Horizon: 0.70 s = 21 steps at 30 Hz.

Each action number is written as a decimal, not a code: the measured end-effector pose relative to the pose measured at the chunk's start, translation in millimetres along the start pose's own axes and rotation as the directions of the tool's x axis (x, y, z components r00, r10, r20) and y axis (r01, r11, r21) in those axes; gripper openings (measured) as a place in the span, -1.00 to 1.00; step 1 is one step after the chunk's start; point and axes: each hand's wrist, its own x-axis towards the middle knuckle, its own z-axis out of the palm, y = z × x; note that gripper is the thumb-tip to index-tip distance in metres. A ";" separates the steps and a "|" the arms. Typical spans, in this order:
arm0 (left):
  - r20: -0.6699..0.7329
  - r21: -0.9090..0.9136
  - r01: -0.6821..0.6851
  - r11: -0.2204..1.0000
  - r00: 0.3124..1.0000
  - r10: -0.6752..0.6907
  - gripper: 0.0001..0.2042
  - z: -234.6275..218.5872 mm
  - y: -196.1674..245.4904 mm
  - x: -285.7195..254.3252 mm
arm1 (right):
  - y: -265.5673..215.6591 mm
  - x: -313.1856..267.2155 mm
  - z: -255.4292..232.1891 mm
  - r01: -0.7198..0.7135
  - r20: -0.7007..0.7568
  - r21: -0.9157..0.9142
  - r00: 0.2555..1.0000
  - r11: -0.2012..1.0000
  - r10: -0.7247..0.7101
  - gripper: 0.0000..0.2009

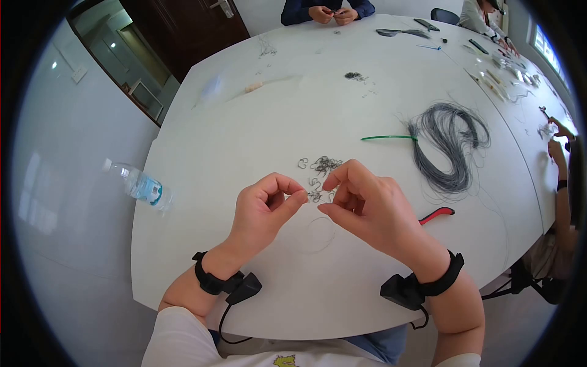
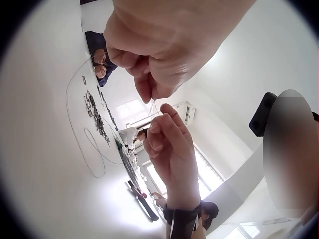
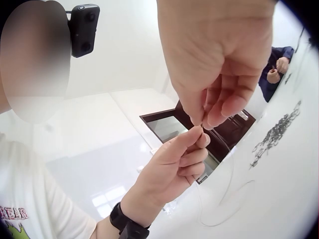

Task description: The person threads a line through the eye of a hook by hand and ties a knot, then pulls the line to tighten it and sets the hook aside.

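Observation:
My left hand pinches a fine clear line between thumb and index finger; whatever else lies in the pinch is hidden by the fingertips. Close on its right is my right hand, thumb and index fingertips a little apart in the head view, the other fingers curled. I cannot tell whether it holds the line. In the left wrist view, thin strands show between the fingertips of both hands. The line hangs in a loose loop below them. Just beyond, a pile of small dark metal hooks lies on the white table.
To the right lie a grey bundle of strands bound with a green tie, and a red-and-black handle. A plastic bottle is at the left. Another small dark pile is farther back. Other people sit around the table.

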 end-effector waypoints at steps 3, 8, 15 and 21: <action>0.038 0.025 0.002 1.000 0.999 -0.003 -0.93 -3.1 6.5 6.0 | 1.2 1.0 -0.6 -0.003 -0.017 -0.022 1.000 1.000 0.003 -0.75; 0.087 0.067 0.004 0.998 0.996 -0.010 -0.94 -1.8 14.7 11.0 | 0.1 1.1 2.6 0.042 -0.084 -0.149 0.995 0.988 -0.055 -0.77; 0.067 0.006 -0.078 0.997 0.995 0.077 -0.93 2.7 14.7 9.2 | 4.0 1.4 7.1 0.166 -0.179 -0.280 0.959 0.946 -0.222 -0.87; 0.088 0.067 -0.084 0.994 0.993 0.078 -0.93 3.1 16.3 7.6 | 7.3 1.3 5.4 0.211 -0.175 -0.322 0.945 0.923 -0.277 -0.92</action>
